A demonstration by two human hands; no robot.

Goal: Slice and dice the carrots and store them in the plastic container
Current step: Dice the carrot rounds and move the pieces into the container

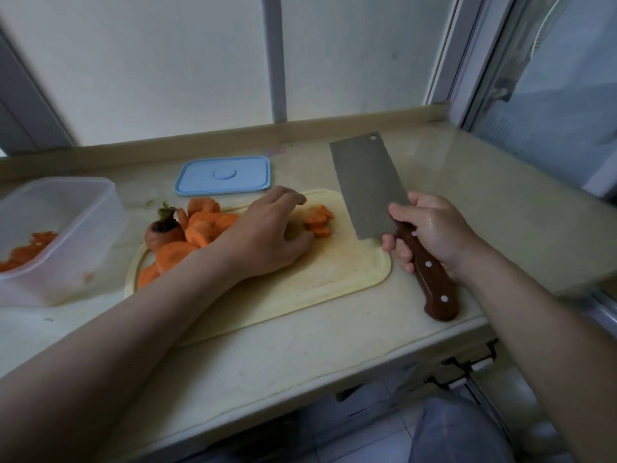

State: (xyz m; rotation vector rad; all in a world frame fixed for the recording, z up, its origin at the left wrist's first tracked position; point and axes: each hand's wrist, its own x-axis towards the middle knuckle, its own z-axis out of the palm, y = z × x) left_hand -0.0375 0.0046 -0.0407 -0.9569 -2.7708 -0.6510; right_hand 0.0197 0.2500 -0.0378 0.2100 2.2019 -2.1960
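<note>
Left hand [267, 235] lies knuckles-up on the cutting board [334, 272], fingers curved, forefinger and thumb opening toward a small stack of cut carrot pieces [319, 220]. Thumb tip appears to touch the stack; I cannot tell whether the fingers actually pinch it or merely rest beside it. The stack sits near the far edge of the board, right of centre.

Right hand [430, 232] is closed round the cleaver [367, 185], gripping the brown riveted wooden handle [430, 282] where it meets the blade. The blade is lifted clear of the board and points away from me, flat face toward the camera, to the right of the stack and apart from it.

Behind my left wrist, at the left end of the board, lies a heap of thick carrot slices [200, 225], with the carrot top [163, 233], stem stub attached, at its left edge.

Off the board to the left stands the translucent plastic container [66, 208], uncovered, with some cut carrot [28, 248] in the bottom. Its blue lid [223, 175] lies flat on the countertop [300, 345] just beyond the board's far edge.

The counter is pale, marked with stains, and runs along a frosted window [167, 61].
</note>
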